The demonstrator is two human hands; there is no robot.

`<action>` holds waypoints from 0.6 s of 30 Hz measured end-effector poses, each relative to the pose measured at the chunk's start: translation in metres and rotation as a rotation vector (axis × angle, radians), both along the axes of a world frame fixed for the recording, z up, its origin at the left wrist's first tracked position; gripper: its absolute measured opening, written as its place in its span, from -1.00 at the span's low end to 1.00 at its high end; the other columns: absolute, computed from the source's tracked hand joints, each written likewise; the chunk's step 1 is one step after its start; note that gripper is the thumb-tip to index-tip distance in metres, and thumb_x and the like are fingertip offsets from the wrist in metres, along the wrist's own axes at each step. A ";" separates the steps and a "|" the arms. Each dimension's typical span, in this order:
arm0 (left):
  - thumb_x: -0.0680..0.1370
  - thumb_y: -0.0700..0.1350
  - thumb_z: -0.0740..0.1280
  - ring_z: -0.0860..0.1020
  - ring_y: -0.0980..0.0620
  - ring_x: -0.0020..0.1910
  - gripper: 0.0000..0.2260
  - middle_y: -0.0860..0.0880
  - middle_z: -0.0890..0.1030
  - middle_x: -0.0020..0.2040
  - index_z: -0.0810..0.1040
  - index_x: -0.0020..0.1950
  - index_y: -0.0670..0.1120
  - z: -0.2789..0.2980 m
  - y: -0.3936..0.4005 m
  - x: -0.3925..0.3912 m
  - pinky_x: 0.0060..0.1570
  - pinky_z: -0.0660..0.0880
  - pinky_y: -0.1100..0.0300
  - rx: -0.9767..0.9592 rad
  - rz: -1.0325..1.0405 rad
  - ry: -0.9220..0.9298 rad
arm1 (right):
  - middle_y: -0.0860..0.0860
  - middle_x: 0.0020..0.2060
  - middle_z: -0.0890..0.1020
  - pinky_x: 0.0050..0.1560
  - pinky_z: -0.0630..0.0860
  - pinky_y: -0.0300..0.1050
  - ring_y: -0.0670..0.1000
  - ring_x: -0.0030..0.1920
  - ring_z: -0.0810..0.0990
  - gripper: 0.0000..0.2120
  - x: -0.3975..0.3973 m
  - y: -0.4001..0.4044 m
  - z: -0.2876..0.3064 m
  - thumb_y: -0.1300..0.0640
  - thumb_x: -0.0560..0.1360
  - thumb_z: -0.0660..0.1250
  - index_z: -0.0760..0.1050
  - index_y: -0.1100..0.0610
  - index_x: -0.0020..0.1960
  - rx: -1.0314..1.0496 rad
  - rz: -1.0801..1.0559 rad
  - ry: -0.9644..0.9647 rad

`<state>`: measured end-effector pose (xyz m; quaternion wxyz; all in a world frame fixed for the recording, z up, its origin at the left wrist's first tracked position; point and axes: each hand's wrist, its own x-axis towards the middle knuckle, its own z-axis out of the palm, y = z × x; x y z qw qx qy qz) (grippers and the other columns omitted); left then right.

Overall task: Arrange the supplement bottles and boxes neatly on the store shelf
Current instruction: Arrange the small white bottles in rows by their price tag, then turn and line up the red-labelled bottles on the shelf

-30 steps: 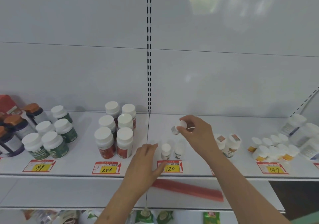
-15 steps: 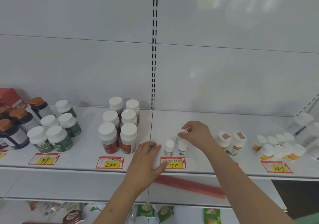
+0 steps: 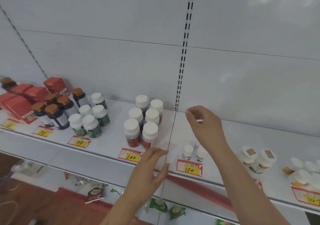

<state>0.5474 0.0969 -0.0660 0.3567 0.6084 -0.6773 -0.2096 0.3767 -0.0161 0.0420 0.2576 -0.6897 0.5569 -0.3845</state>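
Note:
My right hand (image 3: 205, 124) hovers above the shelf (image 3: 216, 138), fingers curled round a small white thing, seemingly a little bottle (image 3: 199, 120), of which only a sliver shows. Below it two small white-capped bottles (image 3: 194, 153) stand side by side behind the "120" price tag (image 3: 189, 168). My left hand (image 3: 152, 169) rests at the shelf's front edge with relaxed fingers, holding nothing, just right of the "200" tag. Red-labelled white-capped bottles (image 3: 143, 122) stand in two rows to its upper left.
Green-labelled bottles (image 3: 90, 119), dark bottles with orange caps (image 3: 53, 112) and red boxes (image 3: 26, 100) fill the shelf's left. Foil-topped white bottles (image 3: 256, 159) and small yellow-labelled ones (image 3: 301, 171) stand at right. A red strip (image 3: 199, 188) lies on the lower shelf; green packets below.
My right hand rose from beside the two small bottles to well above them. The view swung left, bringing the red boxes in. My left hand stayed at the shelf edge.

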 end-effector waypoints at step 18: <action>0.61 -0.22 0.30 0.55 0.12 0.12 -0.78 0.15 0.51 0.09 0.55 0.21 0.04 0.023 0.018 0.077 0.03 0.55 0.14 -0.124 0.272 0.220 | 0.03 0.16 0.50 0.17 0.43 -0.03 0.08 0.20 0.46 -0.56 0.104 0.032 -0.041 -0.09 0.49 0.39 0.43 0.06 0.29 0.107 0.075 0.258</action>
